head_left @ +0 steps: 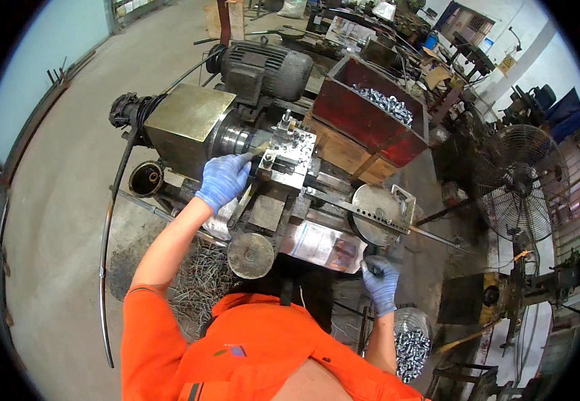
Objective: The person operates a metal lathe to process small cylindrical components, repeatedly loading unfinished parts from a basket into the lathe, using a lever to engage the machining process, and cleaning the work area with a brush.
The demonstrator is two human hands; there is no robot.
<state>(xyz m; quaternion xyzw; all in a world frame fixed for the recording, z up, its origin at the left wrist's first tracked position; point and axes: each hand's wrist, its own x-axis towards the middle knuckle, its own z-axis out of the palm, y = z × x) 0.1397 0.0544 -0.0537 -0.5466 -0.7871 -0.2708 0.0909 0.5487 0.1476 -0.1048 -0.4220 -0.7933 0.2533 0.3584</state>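
My left hand [223,182], in a blue knit glove, reaches to the front of a small lathe, between its round metal chuck [235,140] and the bright steel tool block [291,155]. Its fingers are closed together at the chuck; whatever is in them is too small to make out. Lower right, my right hand [381,284], gloved alike with dark fingertips, is curled beside the corner of a printed sheet [323,245] lying on the machine. Something dark shows at its fingers, but its kind is unclear. A perforated metal bar [363,212] runs rightward from the tool block.
Behind the lathe sit a grey motor [266,69] and a red bin [370,113] of shiny metal parts on a wooden crate [350,152]. More parts fill a basket [411,344] by my right forearm. Metal shavings [200,284] cover the floor; a fan [522,182] stands right.
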